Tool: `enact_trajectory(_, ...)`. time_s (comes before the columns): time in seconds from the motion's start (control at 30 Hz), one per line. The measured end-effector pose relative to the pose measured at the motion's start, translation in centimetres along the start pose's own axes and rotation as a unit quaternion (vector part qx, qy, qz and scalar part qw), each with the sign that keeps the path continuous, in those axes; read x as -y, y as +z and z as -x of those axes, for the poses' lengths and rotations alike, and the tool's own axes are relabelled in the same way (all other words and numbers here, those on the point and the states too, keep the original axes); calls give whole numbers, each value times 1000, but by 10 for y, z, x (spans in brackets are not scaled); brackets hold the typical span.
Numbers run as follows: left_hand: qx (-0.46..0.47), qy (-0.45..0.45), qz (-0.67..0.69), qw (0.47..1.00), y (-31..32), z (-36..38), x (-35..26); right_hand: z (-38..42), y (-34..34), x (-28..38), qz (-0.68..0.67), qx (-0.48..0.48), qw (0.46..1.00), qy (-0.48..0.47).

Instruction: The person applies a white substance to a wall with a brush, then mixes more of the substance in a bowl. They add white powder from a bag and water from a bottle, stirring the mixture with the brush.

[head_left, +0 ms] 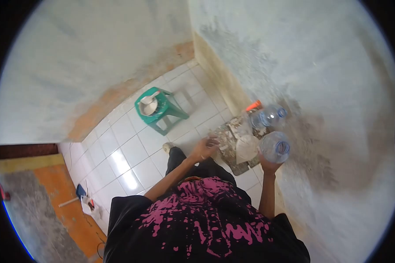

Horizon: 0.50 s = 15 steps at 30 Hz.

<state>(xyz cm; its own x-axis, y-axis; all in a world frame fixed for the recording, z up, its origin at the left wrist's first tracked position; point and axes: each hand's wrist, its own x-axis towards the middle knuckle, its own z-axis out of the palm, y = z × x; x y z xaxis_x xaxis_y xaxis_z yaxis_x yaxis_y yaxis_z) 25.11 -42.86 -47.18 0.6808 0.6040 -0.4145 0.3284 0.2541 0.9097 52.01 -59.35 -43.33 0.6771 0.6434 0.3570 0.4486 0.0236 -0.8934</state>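
Note:
My right hand [267, 165] grips a clear plastic bottle [275, 147] with a blue cap, held up close to the rough wall. A second clear bottle [269, 116] stands just beyond it, by an orange-handled tool [253, 105]. My left hand [205, 148] reaches down with fingers bent, touching the edge of a dirty board [228, 141] on the floor that carries a pale heap of mortar [245, 147]. Whether the left hand holds anything I cannot tell.
A green plastic stool [159, 109] with a white bowl and spoon [149, 105] stands on the white floor tiles. Rough plastered walls close in ahead and to the right. A blue-handled tool and a bag [86, 199] lie at the left by an orange floor strip.

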Motion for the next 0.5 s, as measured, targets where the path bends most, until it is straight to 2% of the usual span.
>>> enact_trajectory(0.03, -15, 0, 1, 1000, -6, 7, -20, -5, 7, 14, 3, 69, 996, -49)
enact_trajectory(0.07, 6, 56, -45, 997, -12, 20, -50, -14, 18, 35, -5, 78, 996, -53)
enact_trajectory(0.1, 28, 111, -91, 989, -17, 29, -68, -22, 35, 60, 35, 136, 986, -89)
enact_trajectory(0.13, 17, 111, -90, 990, -24, 32, -73, -26, 58, 77, 73, 192, 970, -127)
enact_trajectory(0.17, 1, 185, -59, 981, -33, 36, -76, -23, 86, 78, 66, 198, 969, -132)
enact_trajectory(0.2, -13, 258, -29, 966, -43, 40, -77, -15, 117, 74, -17, 251, 966, -59)
enact_trajectory(0.23, -23, 260, -27, 965, -53, 39, -56, -11, 146, 75, -98, 302, 948, 15)
enact_trajectory(0.3, -87, 178, -62, 978, -79, 34, 2, -8, 200, 92, -68, 338, 939, 12)
enact_trajectory(0.33, -60, 128, -32, 989, -98, 47, -18, -6, 226, 99, -35, 366, 930, 13)
enact_trajectory(0.37, -65, 128, -29, 989, -114, 51, -8, -1, 250, 103, -35, 371, 928, 11)
enact_trajectory(0.43, -101, 102, 78, 987, -149, 59, 13, 8, 300, 104, -81, 418, 899, 100)
enact_trajectory(0.47, -101, 53, 56, 992, -172, 70, 12, 17, 324, 97, -43, 448, 886, 109)
enact_trajectory(0.5, -100, 49, 60, 992, -189, 73, 34, 32, 344, 89, -41, 451, 884, 113)
